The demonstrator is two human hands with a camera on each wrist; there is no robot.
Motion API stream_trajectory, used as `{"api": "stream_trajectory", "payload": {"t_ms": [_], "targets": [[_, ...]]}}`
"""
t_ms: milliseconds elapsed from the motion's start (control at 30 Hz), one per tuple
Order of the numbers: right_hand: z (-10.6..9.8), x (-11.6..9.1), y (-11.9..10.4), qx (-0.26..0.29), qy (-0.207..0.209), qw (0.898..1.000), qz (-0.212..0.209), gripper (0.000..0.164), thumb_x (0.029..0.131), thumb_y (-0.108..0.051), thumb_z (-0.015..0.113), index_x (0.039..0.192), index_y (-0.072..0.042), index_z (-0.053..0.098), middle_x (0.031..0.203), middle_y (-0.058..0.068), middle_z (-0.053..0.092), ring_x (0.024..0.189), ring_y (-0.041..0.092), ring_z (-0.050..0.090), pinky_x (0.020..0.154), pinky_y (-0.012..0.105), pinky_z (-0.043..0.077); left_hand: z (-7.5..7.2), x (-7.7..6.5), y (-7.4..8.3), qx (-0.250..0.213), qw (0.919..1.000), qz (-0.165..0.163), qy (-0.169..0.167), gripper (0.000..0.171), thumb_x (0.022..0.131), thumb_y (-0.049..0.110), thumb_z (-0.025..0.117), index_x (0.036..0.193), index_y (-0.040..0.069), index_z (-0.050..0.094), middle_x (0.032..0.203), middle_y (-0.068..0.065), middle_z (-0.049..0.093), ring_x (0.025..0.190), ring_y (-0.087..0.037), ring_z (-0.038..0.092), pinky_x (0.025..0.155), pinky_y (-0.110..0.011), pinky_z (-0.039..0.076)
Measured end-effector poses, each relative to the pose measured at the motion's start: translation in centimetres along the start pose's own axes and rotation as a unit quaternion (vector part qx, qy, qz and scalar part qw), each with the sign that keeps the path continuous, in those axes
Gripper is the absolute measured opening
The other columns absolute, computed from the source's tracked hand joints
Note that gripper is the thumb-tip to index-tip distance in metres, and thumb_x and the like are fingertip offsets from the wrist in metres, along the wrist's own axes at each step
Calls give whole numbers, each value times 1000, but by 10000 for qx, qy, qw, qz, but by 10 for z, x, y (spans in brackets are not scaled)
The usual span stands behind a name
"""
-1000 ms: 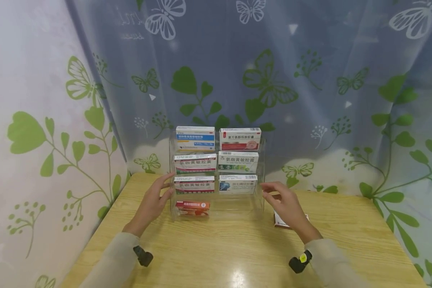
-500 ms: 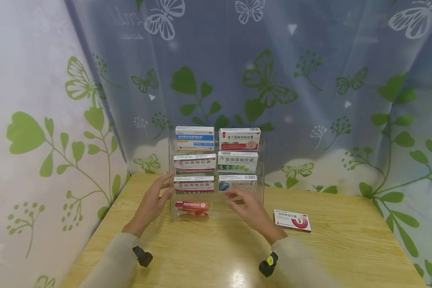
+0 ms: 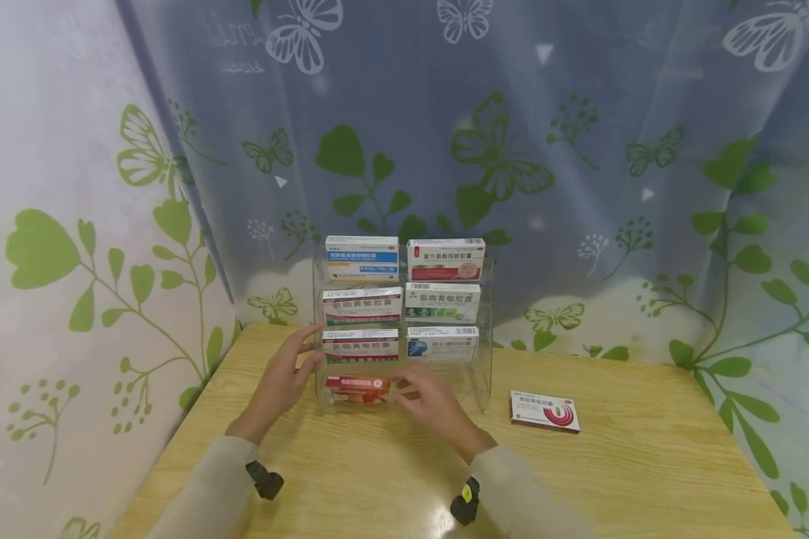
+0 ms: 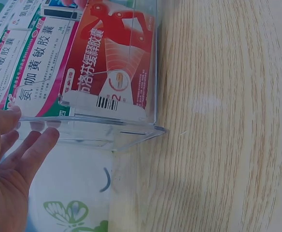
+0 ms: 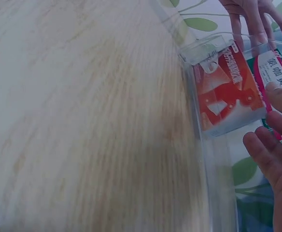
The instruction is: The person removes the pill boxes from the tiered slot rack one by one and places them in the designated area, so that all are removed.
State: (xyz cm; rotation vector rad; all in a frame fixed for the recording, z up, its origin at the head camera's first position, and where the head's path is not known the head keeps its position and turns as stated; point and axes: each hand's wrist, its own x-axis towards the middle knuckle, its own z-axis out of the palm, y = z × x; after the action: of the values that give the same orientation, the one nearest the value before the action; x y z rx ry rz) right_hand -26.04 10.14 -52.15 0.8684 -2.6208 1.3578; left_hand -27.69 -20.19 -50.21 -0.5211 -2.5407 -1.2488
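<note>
A clear tiered rack (image 3: 483, 374) holds medicine boxes in two columns. My left hand (image 3: 285, 378) rests its fingertips against the rack's left side wall, fingers fairly straight. In the bottom tier's left half lies a red-orange medicine box (image 3: 357, 389), its printed front facing out. Close by that box's right end is my right hand (image 3: 431, 404), thumb and fingers apart with nothing between them. The right wrist view shows the right hand (image 5: 278, 145) beside the red-orange box (image 5: 228, 89). Above it stands a white, pink and green box (image 4: 47, 63), seen in the left wrist view.
A white box with pink rings (image 3: 544, 412) lies flat on the wooden table (image 3: 620, 479), right of the rack. Upper tiers hold a blue-and-white box (image 3: 362, 260), a red-and-white box (image 3: 446, 260), a green-and-white box (image 3: 442, 303) and others. A patterned curtain (image 3: 580, 224) hangs behind.
My right hand has moved left from the rack's right side, across the front of the bottom tier, to the red-orange box's right end. My left hand has stayed at the left wall.
</note>
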Motion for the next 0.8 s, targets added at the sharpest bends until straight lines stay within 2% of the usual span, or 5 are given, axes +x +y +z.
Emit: {"api": "stream_trajectory", "payload": {"t_ms": [267,500,633,800], "targets": [[14,3,1,-58,200,9998,65,28,101,-14,80,129,-10,77,117,7,68,115,30,72,91,26,68,-1,0,1,38,10000,75,20,56,113,6,59,166,14,43,167,-24,44,136,-49,63,97,-57,68],[20,7,4,-62,252,9995,184,22,101,-8,79,123,-8,77,115,6,67,115,27,71,91,21,67,-1,0,0,34,10000,53,-5,56,113,6,59,166,14,43,168,-24,43,136,-50,62,96,-56,68],[21,9,3,-89,277,9992,265,20,103,-8,76,123,-7,75,122,8,72,116,25,72,93,23,67,0,0,-1,33,10000,33,0,57,113,6,59,166,14,43,168,-23,43,136,-50,63,96,-55,68],[15,10,-2,48,331,9986,408,21,108,-11,70,129,-8,72,130,10,70,121,25,71,97,34,68,0,1,-2,36,10000,54,15,57,112,5,60,166,14,43,168,-23,44,136,-50,63,96,-58,68]]}}
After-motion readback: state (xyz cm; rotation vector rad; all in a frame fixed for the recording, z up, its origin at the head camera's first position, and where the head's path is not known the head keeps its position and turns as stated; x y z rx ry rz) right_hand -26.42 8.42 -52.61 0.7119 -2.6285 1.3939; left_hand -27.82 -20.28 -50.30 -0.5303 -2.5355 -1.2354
